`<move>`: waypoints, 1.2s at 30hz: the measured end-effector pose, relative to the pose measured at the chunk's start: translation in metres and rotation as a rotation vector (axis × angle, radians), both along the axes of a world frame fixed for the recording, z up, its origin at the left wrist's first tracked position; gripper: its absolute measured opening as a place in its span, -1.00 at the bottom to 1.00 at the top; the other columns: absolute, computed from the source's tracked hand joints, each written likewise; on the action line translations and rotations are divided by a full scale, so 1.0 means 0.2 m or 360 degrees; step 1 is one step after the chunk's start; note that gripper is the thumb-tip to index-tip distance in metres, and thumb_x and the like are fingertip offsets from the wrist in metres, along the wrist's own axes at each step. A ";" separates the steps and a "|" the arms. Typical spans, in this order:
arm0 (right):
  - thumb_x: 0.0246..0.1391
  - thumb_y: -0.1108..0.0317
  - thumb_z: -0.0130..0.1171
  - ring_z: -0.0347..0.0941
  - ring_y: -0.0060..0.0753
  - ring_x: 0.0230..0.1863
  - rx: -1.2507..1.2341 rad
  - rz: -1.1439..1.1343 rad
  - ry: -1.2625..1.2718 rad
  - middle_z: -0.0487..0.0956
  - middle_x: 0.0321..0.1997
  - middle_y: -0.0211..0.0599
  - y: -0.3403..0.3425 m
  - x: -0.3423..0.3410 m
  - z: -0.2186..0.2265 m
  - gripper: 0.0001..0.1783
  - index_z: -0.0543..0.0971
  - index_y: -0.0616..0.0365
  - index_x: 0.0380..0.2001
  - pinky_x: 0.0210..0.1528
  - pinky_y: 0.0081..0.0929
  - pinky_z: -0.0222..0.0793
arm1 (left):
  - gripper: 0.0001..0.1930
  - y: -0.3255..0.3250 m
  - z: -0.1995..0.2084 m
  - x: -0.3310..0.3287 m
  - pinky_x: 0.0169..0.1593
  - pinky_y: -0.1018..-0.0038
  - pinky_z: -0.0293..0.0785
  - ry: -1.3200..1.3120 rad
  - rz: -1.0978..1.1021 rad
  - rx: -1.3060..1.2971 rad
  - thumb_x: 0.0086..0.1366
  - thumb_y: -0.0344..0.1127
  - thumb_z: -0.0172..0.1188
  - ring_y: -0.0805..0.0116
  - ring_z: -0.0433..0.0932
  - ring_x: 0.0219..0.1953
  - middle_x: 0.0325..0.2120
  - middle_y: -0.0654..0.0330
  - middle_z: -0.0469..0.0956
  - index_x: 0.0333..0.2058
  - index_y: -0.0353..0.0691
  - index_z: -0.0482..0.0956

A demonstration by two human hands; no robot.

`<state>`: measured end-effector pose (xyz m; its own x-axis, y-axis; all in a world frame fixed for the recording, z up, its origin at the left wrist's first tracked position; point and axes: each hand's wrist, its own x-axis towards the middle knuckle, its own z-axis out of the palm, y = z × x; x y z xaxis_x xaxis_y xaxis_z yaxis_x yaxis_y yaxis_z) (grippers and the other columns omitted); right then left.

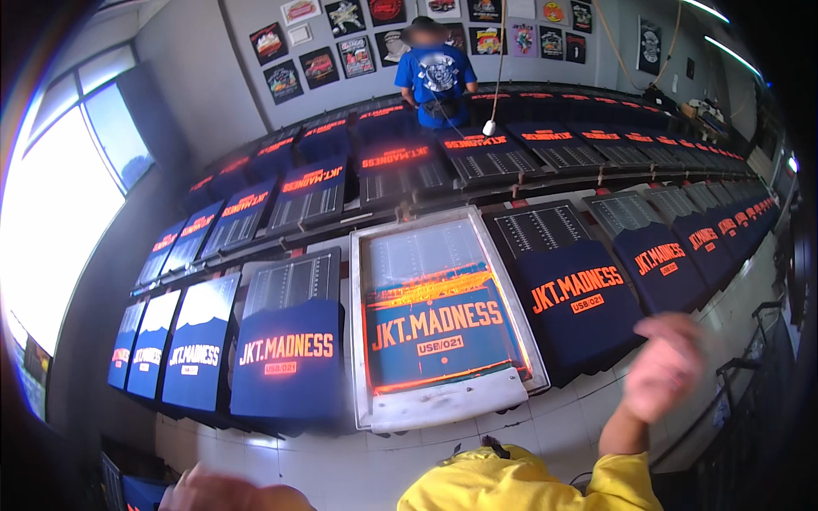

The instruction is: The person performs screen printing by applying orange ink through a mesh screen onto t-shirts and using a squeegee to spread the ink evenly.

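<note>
A screen-printing frame with a pale border lies on one of the boards in front of me. Its mesh shows orange lettering, with orange ink smeared across the upper part. A broad whitish strip covers its near end. My right hand is raised to the right of the frame, close to a navy printed shirt, touching nothing I can see; motion smears its fingers. At the lower left edge my left hand is blurred and partly cut off, apart from the frame.
Rows of boards with navy shirts bearing orange print, such as this shirt, stretch left and right. A person in a blue shirt stands beyond the far row. A cord with a white end hangs over the boards.
</note>
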<state>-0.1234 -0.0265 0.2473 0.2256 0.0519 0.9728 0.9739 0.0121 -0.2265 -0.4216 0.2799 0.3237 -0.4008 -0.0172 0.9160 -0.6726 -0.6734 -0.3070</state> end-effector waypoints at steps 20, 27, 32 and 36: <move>0.25 0.28 0.14 0.41 0.06 0.26 -0.0712 -0.0157 0.1369 0.50 0.21 0.06 0.11 0.39 -1.69 -0.61 0.52 0.28 0.06 0.27 -0.22 0.32 | -0.57 0.74 -2.13 0.22 -0.14 0.37 0.54 0.2637 0.0599 -0.1601 0.35 -0.18 0.20 0.28 0.68 -0.23 -0.29 -0.05 0.70 0.06 -0.38 0.56; 0.23 0.28 0.16 0.41 0.04 0.25 -0.0705 -0.0068 0.1454 0.52 0.18 0.07 0.21 0.43 -1.69 -0.60 0.52 0.30 0.05 0.29 -0.24 0.30 | -0.63 0.56 -1.75 0.39 -0.08 0.48 0.51 0.3010 0.0868 -0.1565 0.38 -0.30 0.08 0.34 0.66 -0.19 -0.28 -0.10 0.70 -0.05 -0.56 0.58; 0.23 0.31 0.17 0.38 -0.03 0.30 -0.0484 0.0210 0.1595 0.47 0.23 0.07 0.23 0.47 -1.73 -0.59 0.51 0.32 0.07 0.33 -0.28 0.24 | -0.76 0.58 -1.83 0.45 -0.39 0.40 0.35 0.2683 0.0928 -0.1675 0.33 -0.31 0.08 0.44 0.45 -0.51 -0.58 0.13 0.57 -0.41 -0.40 0.54; 0.16 0.24 0.25 0.28 -0.06 0.37 -0.0433 0.0317 0.1640 0.40 0.29 0.07 0.24 0.51 -1.77 -0.50 0.49 0.30 0.10 0.39 -0.25 0.15 | -0.76 0.53 -1.82 0.49 -0.54 0.37 0.24 0.2456 0.0774 -0.1725 0.10 -0.28 0.25 0.46 0.34 -0.64 -0.72 0.23 0.48 -0.66 -0.27 0.52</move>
